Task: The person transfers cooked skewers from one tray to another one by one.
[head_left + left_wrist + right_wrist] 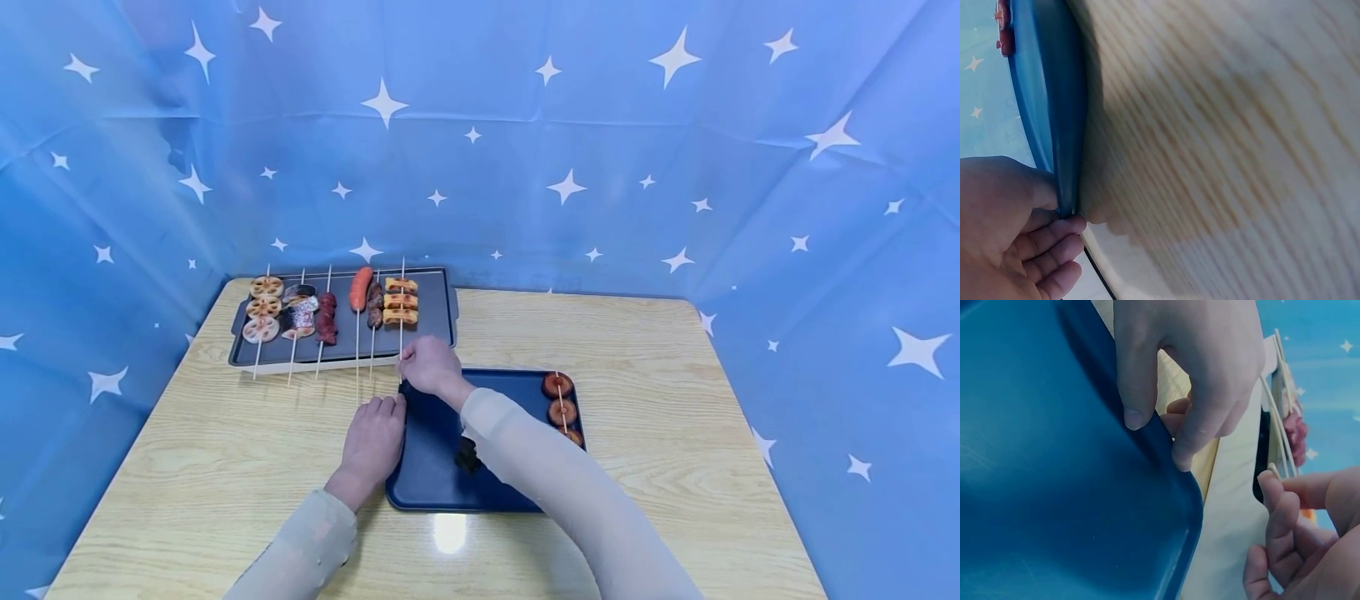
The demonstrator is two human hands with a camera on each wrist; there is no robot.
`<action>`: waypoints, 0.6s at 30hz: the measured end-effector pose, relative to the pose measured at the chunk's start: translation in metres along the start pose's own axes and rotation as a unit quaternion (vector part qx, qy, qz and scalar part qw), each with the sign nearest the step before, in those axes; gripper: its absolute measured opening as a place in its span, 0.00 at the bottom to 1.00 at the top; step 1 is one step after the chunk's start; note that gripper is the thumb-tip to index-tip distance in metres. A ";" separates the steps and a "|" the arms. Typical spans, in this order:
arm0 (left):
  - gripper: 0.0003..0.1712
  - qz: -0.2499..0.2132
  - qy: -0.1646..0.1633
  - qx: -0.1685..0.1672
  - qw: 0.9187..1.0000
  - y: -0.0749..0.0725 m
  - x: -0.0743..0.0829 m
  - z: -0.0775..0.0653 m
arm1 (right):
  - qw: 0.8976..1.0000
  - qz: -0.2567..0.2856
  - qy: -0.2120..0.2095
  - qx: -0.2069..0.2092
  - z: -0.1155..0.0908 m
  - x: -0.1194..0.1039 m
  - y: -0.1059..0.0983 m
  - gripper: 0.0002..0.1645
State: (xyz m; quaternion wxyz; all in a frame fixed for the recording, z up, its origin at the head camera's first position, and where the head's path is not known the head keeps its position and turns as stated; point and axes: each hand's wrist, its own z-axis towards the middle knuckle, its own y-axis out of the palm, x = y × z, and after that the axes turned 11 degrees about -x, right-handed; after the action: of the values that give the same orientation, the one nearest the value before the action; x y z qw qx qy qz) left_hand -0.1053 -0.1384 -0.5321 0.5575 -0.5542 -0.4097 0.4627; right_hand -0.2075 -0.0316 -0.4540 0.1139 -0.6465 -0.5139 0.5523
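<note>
My left hand (377, 437) grips the left rim of a dark blue tray (431, 487), thumb on one side and fingers on the other in the left wrist view. My right hand (431, 365) pinches the lower end of a wooden skewer stick (401, 337) between thumb and fingertip, just above the tray's far left corner. That skewer carries several yellow, brown-marked pieces (401, 302), lying at the right end of a dark grill plate (435, 329). On the tray's right side is a skewer of round brown slices (561, 412), its near end hidden by my right sleeve.
Left of the yellow skewer, the plate holds a skewer of brown meat chunks (375, 304), a sausage skewer (361, 288), a dark red meat skewer (326, 318), a silvery fish-like skewer (299, 312) and lotus root slices (262, 308). A black clump (468, 456) shows beside my right sleeve.
</note>
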 end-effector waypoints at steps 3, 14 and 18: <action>0.20 -0.001 0.002 0.005 1.000 0.000 0.000 0.000 | 1.000 -0.001 -0.004 -0.003 -0.003 0.000 -0.003 0.09; 0.20 -0.004 0.004 0.003 1.000 -0.001 0.000 0.000 | 1.000 0.000 -0.018 -0.004 -0.015 0.005 -0.011 0.09; 0.20 -0.001 0.005 0.002 1.000 -0.001 0.000 0.000 | 1.000 0.012 -0.021 -0.008 -0.019 0.010 -0.014 0.08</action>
State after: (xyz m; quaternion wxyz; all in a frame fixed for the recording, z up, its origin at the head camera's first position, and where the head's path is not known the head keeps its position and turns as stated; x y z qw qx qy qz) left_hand -0.1054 -0.1380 -0.5316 0.5612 -0.5551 -0.4062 0.4603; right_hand -0.2002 -0.0093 -0.4435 0.0915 -0.6415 -0.5131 0.5629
